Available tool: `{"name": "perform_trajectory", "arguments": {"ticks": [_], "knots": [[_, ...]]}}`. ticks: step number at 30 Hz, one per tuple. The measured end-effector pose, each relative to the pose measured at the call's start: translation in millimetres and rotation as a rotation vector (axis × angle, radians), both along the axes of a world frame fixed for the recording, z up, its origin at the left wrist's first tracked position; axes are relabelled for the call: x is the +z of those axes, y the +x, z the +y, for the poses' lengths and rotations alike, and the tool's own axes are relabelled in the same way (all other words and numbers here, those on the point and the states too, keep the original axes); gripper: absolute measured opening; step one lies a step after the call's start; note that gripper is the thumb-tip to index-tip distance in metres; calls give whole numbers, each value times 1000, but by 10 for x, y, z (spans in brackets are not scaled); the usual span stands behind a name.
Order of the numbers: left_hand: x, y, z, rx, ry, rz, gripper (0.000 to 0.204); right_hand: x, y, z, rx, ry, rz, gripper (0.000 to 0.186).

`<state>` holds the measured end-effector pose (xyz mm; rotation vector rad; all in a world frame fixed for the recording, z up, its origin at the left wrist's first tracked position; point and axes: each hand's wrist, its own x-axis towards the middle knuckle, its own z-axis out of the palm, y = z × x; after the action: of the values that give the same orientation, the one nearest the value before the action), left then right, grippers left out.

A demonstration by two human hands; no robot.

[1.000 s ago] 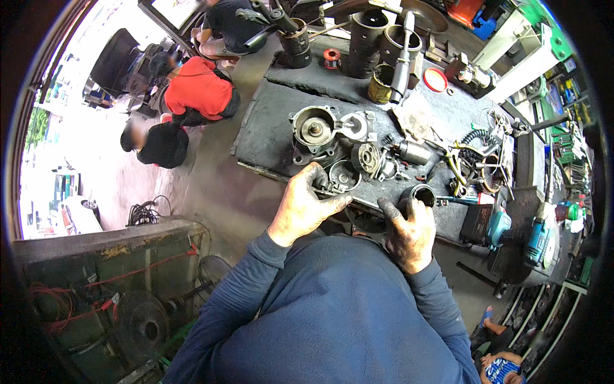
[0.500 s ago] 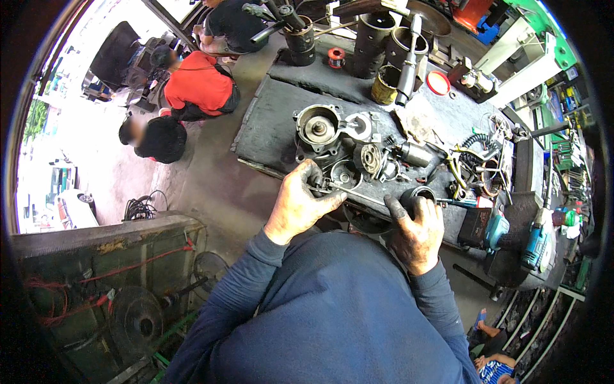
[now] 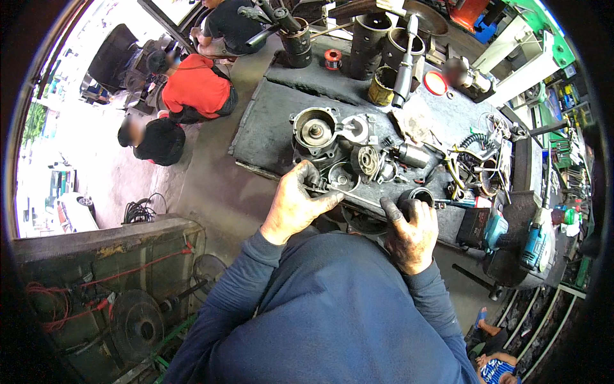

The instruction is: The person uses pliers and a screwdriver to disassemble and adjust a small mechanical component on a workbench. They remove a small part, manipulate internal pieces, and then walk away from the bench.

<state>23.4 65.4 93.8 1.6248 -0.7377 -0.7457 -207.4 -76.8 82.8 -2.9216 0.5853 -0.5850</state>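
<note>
Clamped in right hand (image 3: 412, 235), near right: dark, round, open-mouthed cylinder (image 3: 420, 194). Clamped in left hand (image 3: 291, 203), near left: small dark metal part (image 3: 316, 189), mostly hidden.

Along the far side of the bench (image 3: 265, 118) stand a dark can (image 3: 297, 51) full of tools, a small red spool (image 3: 332, 59), a tall black can (image 3: 369, 54) and a shorter yellow can (image 3: 380, 95), with a red round lid (image 3: 435, 83) farther right. A crumpled rag (image 3: 412, 121) lies on the bench top, and a teal power tool (image 3: 532, 246) sits at its right end. To the left, a person in a red shirt (image 3: 197, 88) crouches between two people in black. Below them lies a coil of black cable (image 3: 141, 210), near a large box (image 3: 96, 240) with a red cord (image 3: 144, 264) hanging along its side. A person in a blue patterned top (image 3: 497, 370) shows at lower right.
</note>
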Motion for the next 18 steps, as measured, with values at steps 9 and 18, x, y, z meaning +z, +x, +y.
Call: {"name": "perform_trajectory", "arguments": {"ticks": [9,18], "knots": [[57,-52,-26,-16,-18,50,44,-52,40,-26,32,-2,15,56],[37,-83,0,-45,-8,177,47,35,42,-31,57,-117,15,53]]}}
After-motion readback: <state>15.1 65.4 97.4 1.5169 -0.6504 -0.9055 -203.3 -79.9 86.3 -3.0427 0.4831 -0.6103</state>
